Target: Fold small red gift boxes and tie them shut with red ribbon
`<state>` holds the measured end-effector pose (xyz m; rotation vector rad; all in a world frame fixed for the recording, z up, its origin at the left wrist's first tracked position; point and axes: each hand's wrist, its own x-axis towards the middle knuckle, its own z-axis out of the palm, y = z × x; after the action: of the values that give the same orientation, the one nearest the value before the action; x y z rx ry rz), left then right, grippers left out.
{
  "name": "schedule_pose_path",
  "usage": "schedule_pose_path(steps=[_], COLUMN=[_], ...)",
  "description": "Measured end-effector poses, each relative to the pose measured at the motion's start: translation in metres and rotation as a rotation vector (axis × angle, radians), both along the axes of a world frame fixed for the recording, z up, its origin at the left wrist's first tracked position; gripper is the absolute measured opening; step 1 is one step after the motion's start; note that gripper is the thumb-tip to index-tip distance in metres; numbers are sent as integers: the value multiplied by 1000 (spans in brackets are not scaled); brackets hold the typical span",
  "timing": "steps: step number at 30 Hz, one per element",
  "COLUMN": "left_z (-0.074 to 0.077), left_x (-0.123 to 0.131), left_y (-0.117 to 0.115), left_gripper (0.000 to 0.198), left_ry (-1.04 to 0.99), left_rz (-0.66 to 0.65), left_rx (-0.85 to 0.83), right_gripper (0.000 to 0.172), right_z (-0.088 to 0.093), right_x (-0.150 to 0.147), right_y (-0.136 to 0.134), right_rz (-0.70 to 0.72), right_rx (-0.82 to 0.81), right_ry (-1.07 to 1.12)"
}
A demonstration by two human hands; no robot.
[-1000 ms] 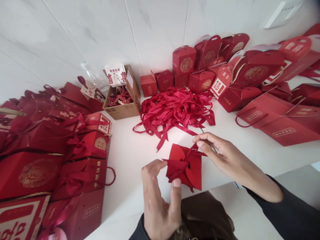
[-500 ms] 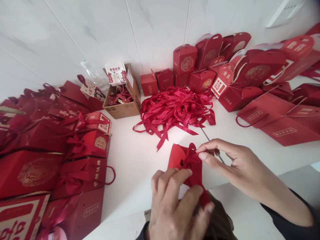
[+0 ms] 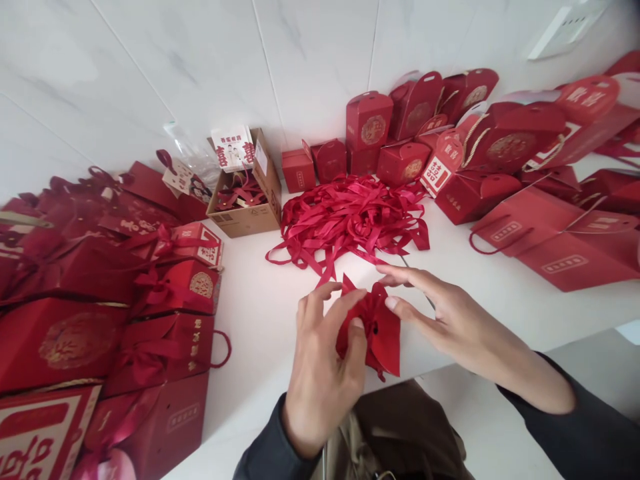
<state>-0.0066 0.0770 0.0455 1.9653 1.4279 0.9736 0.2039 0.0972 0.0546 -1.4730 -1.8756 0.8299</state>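
Note:
A small red gift box (image 3: pixel 389 347) sits at the table's front edge, with a red ribbon bow (image 3: pixel 371 313) tied on its top. My left hand (image 3: pixel 327 347) holds the box from its left side, thumb pressing on the top beside the bow and fingers over the far side. On the other side, my right hand (image 3: pixel 445 317) has thumb and fingers apart around the bow's right loop, the thumb tip close to or touching it. Behind them lies a heap of loose red ribbons (image 3: pixel 350 217) on the white table (image 3: pixel 255 333).
Finished-looking red boxes with bows (image 3: pixel 165 353) crowd the left side. A cardboard box (image 3: pixel 245 220) holds red pieces and a printed card. More red gift boxes (image 3: pixel 370 127) stand along the wall, and a large red bag-like box (image 3: pixel 565 247) lies at right.
My left hand has moved up and left, from the box's front to its left side. The box is turned, and my right hand has shifted slightly left, its fingers spreading from a pinch on the bow.

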Motion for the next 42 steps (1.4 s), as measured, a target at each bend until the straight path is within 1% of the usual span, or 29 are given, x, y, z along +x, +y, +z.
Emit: schedule_pose_path(steps=[3,4,7,11,13,15,18,20,24,30,34,37,39,41,42], left_z=[2,2,1,-4,-5,-5,-4,-4,-3,2,2,1,1,1,1], left_x=[1,0,-2,-7,-8,-8,-7,-7,-4,4,3,0,-1,-1,0], left_y=[4,5,5,3,0,-4,-10,-14,-14,-6,-2,-1,-2,-5,-6], left_gripper=[19,15,13,11,13,21,24,21,11,10,22,29,23,11,11], left_ry=[-15,-28,-58,-65,-55,-42,-39,-11,80,92,-29,-83,-93,-79,-61], left_rz=[6,18,62,110,114,130,174,164,107,99,100,131,135,119,112], left_rx=[-28,-30,-18,6,12,32,84,89,32,-7,-69,-96,-93,-69,-49], right_gripper=[20,16,19,19,15,18,15,13,14,12,14,14,14,13,12], right_z=[3,4,6,3,1,0,2,2,-3,-5,-2,-1,0,0,-1], right_x=[-2,-3,-4,-1,0,-1,-5,-9,-16,-19,-17,-15,-15,-15,-15], right_y=[2,3,5,4,2,-1,-5,-7,-7,-4,-2,-2,-3,-3,-3], right_rz=[-29,-35,-47,-40,-40,-26,67,118,128,108,121,130,135,135,134], right_rx=[13,12,5,-11,67,167,213,223,277,251,250,238,221,209,207], right_ry=[2,9,33,16,-15,-42,-65,-90,-122,-100,-94,-98,-96,-87,-82])
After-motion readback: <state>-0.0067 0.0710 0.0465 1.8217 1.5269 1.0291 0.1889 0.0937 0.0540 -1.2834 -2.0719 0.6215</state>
